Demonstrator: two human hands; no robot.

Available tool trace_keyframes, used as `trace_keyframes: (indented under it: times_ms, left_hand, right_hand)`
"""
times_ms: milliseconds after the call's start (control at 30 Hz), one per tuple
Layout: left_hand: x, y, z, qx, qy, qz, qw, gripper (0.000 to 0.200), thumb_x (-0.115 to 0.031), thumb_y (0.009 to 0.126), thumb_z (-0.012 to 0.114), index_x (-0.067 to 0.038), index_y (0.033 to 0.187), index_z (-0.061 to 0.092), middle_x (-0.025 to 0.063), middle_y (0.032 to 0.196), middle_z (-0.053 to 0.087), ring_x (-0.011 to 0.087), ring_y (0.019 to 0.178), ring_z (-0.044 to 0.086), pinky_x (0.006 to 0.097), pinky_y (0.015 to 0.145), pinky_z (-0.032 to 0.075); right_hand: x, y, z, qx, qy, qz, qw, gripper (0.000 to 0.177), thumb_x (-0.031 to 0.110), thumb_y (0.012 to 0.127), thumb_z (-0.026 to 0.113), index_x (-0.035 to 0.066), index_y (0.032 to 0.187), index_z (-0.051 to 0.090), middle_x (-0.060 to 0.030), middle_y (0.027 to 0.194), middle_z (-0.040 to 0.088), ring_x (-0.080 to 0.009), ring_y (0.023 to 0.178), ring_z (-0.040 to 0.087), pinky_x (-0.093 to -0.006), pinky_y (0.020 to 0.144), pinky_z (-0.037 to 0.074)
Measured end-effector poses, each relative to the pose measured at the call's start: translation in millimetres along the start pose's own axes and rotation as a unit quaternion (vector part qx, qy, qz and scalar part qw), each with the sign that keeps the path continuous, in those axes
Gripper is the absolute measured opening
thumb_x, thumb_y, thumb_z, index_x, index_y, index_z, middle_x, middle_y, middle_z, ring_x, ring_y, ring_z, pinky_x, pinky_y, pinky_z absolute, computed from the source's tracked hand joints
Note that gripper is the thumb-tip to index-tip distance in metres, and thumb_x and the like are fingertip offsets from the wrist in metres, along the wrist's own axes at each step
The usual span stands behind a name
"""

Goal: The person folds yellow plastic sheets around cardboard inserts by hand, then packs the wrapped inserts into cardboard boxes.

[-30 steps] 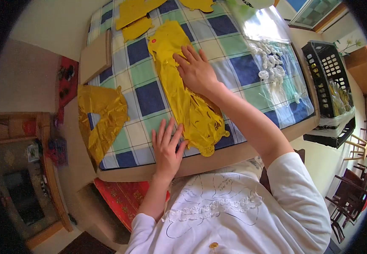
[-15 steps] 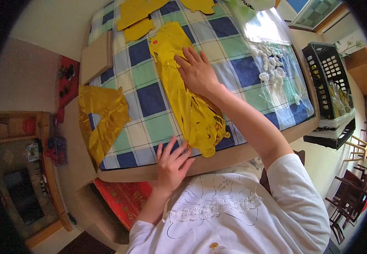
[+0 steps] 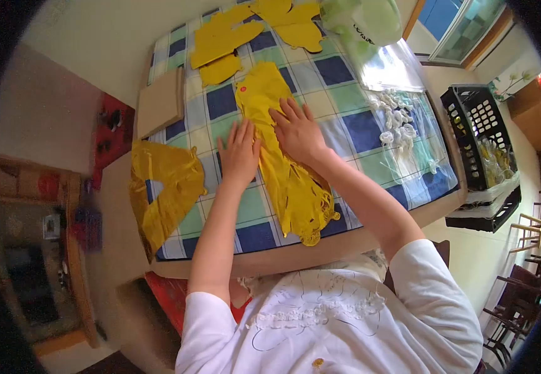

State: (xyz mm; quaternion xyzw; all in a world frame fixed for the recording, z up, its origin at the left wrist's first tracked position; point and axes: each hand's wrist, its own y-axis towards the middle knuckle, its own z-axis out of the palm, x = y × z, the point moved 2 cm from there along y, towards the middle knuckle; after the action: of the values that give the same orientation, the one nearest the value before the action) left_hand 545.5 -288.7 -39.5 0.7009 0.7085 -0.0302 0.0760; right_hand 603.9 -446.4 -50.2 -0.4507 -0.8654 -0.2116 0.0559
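Observation:
A long gold foil balloon (image 3: 276, 181), deflated and partly folded, lies on the checked cloth in front of me; a small red dot shows near its far end. My left hand (image 3: 240, 154) lies at its left edge with fingers stretched forward. On its right edge rests my right hand (image 3: 299, 134), palm down and fingers spread. Neither hand grips the foil. The near end of the balloon is crumpled. Another flat gold foil balloon (image 3: 173, 206) hangs partly over the left edge of the cloth.
More flat gold foil pieces (image 3: 223, 43) lie at the far side. A cardboard piece (image 3: 161, 103) is at left. Clear plastic bags (image 3: 392, 71) and white ribbon bundles (image 3: 401, 124) lie at right. Beyond the right edge stands a black crate (image 3: 479, 137).
My left hand has moved forward from the balloon's near end to its left edge. My right hand stays on the right side of the foil. The camera view has shifted slightly.

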Motion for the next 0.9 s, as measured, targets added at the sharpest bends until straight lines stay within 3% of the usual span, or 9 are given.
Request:
trace_keyframes:
  times_ms: [100,200,300,600,833,900]
  left_hand:
    - [1.3,17.0,-6.5,0.027,0.024,-0.051,0.998,0.051,-0.032,0.099,0.042,-0.011,0.144,0.033,0.0042,0.152,0.028,0.0236,0.142,0.021,0.0567,0.113,0.015]
    - [-4.6,14.1,-0.9,-0.130,0.062,0.030,0.989,0.049,-0.032,0.099,0.040,-0.011,0.144,0.035,0.0052,0.151,0.030,0.0236,0.142,0.022,0.0559,0.113,0.015]
    - [-13.3,11.7,3.5,0.005,-0.008,0.025,1.000,0.046,-0.029,0.100,0.038,-0.011,0.143,0.037,0.0061,0.150,0.032,0.0251,0.141,0.023,0.0523,0.114,0.014]
    - [-11.5,8.4,6.8,-0.043,-0.037,0.031,0.998,0.047,-0.031,0.099,0.037,-0.011,0.142,0.039,0.0061,0.149,0.034,0.0244,0.141,0.025,0.0523,0.114,0.014]
    - [-8.8,9.0,14.5,-0.048,-0.037,0.030,0.998,0.048,-0.031,0.099,0.038,-0.011,0.142,0.038,0.0053,0.150,0.033,0.0239,0.141,0.025,0.0530,0.114,0.014]
    - [-9.1,8.5,14.1,-0.049,-0.039,0.030,0.998,0.047,-0.030,0.099,0.038,-0.010,0.141,0.039,0.0055,0.150,0.033,0.0249,0.140,0.026,0.0540,0.114,0.015]
  right_hand:
    - [-0.3,0.2,1.2,0.001,-0.008,-0.001,1.000,0.045,0.028,0.095,0.041,0.009,0.136,0.045,-0.0186,0.146,0.036,-0.0315,0.138,0.029,-0.0495,0.112,0.022]
    - [-0.6,-0.1,0.8,-0.005,-0.002,-0.001,1.000,0.046,0.028,0.095,0.041,0.008,0.136,0.045,-0.0186,0.146,0.036,-0.0313,0.138,0.029,-0.0492,0.112,0.021]
    - [-0.8,-0.7,0.0,0.002,-0.007,-0.002,1.000,0.046,0.027,0.094,0.041,0.008,0.136,0.045,-0.0187,0.146,0.036,-0.0312,0.138,0.029,-0.0490,0.113,0.020]
    - [-18.4,2.7,1.9,-0.012,0.042,-0.004,0.999,0.043,0.024,0.093,0.047,0.009,0.134,0.048,-0.0193,0.144,0.038,-0.0335,0.136,0.031,-0.0493,0.111,0.023]
    - [-57.2,1.3,-19.2,-0.001,-0.040,0.037,0.999,0.043,0.024,0.095,0.045,0.009,0.135,0.046,-0.0178,0.145,0.037,-0.0355,0.135,0.033,-0.0470,0.111,0.025]
    - [-53.2,2.2,-25.6,-0.036,0.011,0.017,0.999,0.043,0.023,0.095,0.045,0.009,0.136,0.045,-0.0167,0.144,0.038,-0.0350,0.135,0.033,-0.0468,0.111,0.026]
